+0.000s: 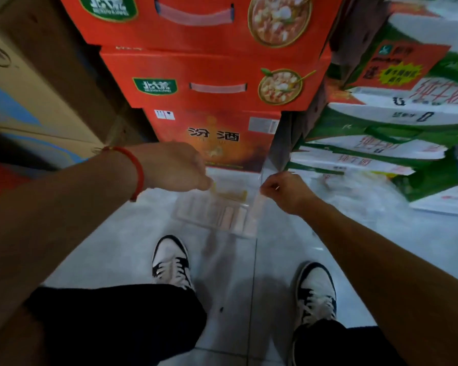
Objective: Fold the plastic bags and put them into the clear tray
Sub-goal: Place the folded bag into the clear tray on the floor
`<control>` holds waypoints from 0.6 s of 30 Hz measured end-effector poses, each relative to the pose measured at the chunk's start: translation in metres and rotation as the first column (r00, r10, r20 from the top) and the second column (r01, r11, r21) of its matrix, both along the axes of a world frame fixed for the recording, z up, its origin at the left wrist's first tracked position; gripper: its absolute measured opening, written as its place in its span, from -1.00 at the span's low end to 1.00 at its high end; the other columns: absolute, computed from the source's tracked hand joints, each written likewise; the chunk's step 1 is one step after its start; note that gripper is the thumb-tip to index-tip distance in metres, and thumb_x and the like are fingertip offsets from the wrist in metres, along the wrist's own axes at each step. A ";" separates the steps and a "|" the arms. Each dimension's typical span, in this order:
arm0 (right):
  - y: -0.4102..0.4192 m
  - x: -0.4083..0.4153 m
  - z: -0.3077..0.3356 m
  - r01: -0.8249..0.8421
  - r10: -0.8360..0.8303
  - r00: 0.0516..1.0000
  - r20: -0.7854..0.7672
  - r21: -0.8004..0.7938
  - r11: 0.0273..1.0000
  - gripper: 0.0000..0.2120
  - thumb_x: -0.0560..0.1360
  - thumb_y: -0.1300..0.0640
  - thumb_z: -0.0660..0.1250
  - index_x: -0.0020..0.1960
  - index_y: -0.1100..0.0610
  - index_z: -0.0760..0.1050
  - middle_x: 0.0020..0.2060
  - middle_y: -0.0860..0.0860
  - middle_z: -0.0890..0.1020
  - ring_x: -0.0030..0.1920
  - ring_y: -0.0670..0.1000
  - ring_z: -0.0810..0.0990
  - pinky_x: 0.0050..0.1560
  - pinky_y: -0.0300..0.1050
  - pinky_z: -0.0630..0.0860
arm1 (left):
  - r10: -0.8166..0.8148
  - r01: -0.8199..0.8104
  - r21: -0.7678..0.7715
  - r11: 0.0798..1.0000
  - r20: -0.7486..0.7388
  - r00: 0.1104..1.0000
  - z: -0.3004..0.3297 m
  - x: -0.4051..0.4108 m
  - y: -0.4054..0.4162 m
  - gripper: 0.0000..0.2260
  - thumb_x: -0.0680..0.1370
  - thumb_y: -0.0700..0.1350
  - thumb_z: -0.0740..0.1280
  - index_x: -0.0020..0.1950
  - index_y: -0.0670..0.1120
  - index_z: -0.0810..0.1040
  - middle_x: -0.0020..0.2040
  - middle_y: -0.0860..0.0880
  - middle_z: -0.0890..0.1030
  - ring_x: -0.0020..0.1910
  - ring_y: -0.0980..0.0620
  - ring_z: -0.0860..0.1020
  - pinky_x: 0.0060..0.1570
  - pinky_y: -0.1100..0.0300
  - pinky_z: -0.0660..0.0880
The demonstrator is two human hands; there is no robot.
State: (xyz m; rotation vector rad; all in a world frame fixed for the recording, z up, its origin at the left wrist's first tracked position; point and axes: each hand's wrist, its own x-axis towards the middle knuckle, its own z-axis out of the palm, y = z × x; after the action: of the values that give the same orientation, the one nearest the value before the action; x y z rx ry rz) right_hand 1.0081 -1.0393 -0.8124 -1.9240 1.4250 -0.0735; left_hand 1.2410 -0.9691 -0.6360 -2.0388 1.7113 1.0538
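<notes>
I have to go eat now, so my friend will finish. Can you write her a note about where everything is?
Left hand: pinches one top edge of a clear plastic bag.
Right hand: pinches the other edge; the bag hangs stretched between them, blurred.
Clear tray: on the floor under the bag, before the red boxes, with pinkish folded pieces inside.
Done: some bags seem to be in the tray.
Left: fold this bag and put it in. More plastic seems to lie by the green cartons.
</notes>
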 end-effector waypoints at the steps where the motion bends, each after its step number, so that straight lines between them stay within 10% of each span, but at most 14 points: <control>1: -0.004 0.005 -0.014 -0.008 0.008 1.000 -0.024 0.008 1.000 -0.85 0.60 0.16 0.41 0.06 0.18 0.73 0.02 0.08 0.74 0.05 0.07 0.68 0.02 -0.20 0.46 | 0.002 -0.002 0.027 1.000 0.005 1.000 -0.003 -0.001 0.001 -0.58 0.63 0.17 0.29 0.26 -0.13 0.63 0.26 -0.12 0.58 0.17 -0.08 0.56 0.25 0.04 0.48; 18: 0.013 0.084 -0.128 -0.104 0.107 0.972 -0.208 0.023 0.994 -0.79 0.59 0.05 0.36 0.13 0.06 0.73 0.16 0.13 0.57 0.17 0.15 0.57 0.16 -0.06 0.55 | 0.199 -0.202 -0.032 0.979 -0.078 0.977 -0.037 0.021 0.005 -0.71 0.58 0.14 0.36 0.07 -0.05 0.69 -0.06 0.00 0.61 -0.20 0.02 0.60 -0.30 0.22 0.46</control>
State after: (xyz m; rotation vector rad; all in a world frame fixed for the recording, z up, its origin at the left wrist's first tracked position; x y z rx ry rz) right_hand 1.0924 -1.0259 -0.9405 -2.0414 1.4497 0.1923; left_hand 1.2620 -0.9642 -0.6727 -2.2629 1.5977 1.1794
